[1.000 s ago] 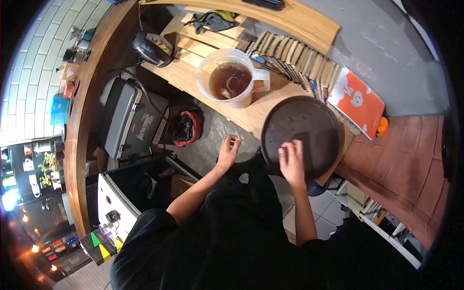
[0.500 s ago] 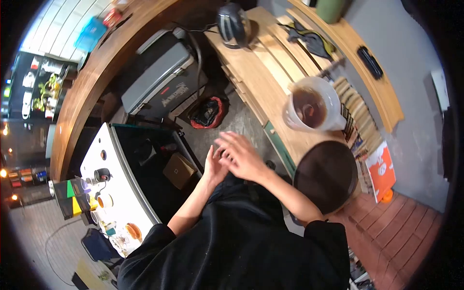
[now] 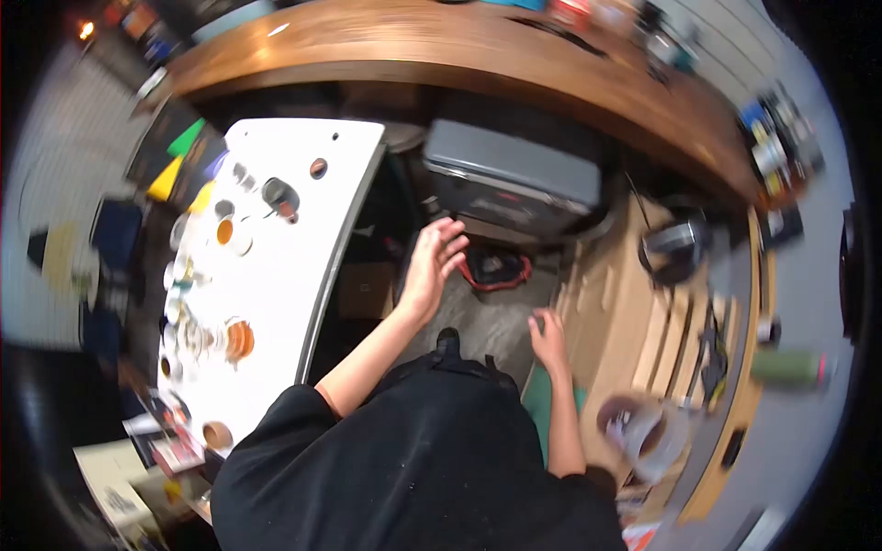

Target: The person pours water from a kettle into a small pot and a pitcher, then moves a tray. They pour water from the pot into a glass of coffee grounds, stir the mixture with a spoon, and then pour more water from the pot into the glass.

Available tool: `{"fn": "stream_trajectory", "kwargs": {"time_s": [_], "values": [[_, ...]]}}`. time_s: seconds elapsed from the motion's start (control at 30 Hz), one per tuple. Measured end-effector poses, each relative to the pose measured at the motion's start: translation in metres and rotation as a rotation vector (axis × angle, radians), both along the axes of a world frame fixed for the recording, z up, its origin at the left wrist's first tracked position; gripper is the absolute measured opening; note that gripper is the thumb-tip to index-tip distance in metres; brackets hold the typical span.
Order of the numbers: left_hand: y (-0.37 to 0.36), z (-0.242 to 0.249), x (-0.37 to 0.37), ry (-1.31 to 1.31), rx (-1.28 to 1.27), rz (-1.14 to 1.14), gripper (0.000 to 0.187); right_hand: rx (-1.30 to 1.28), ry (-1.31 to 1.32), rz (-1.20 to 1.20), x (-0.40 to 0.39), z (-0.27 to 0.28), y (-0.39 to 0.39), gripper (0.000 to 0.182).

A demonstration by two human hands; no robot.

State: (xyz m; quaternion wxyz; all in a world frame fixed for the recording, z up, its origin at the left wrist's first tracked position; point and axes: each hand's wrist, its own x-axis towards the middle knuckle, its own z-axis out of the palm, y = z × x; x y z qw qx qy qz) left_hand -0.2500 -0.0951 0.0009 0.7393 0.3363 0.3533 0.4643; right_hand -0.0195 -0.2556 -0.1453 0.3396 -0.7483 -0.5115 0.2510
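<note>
My left hand (image 3: 434, 266) is raised over the gap between the white table (image 3: 289, 248) and the wooden bench (image 3: 597, 335), fingers spread with nothing in them. Lower on the right, my right hand (image 3: 548, 340) hangs beside the bench's edge, its fingers loosely bent and apart, holding nothing visible. On the bench nearest that hand stands a translucent plastic jug (image 3: 663, 448) with dark liquid in it. Past my left hand, on the floor, is a bin (image 3: 524, 275) with a red rim and a black bag.
A grey cooler box (image 3: 510, 165) stands under the curved wooden counter (image 3: 386, 46). An electric kettle (image 3: 675, 250) is on the bench's far end. Several cups and an orange-brown object (image 3: 240, 340) line the white table. A green cylinder (image 3: 788, 367) rests on the right-hand ledge.
My hands, close together before, have parted: the left is raised, the right lowered toward the bench. The view has swung left, bringing more of the white table into sight.
</note>
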Motion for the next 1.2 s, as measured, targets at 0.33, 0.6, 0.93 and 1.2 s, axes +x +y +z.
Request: {"fn": "stream_trajectory", "kwargs": {"time_s": [0.33, 0.6, 0.93, 1.2], "values": [[-0.011, -0.025, -0.081, 0.010, -0.184, 0.421, 0.023, -0.064, 0.282, 0.643, -0.087, 0.070, 0.141, 0.021], [-0.058, 0.009, -0.107, 0.071, -0.095, 0.922, 0.020, -0.052, 0.351, 1.242, -0.149, 0.123, 0.248, 0.021], [-0.106, 0.006, -0.143, 0.051, -0.136, 1.173, 0.020, 0.405, 0.270, 1.178, -0.276, 0.102, 0.414, 0.031], [-0.084, 0.003, -0.208, 0.067, -0.085, 1.056, 0.021, 0.382, -0.149, 1.110, -0.330, 0.072, 0.479, 0.036]]}}
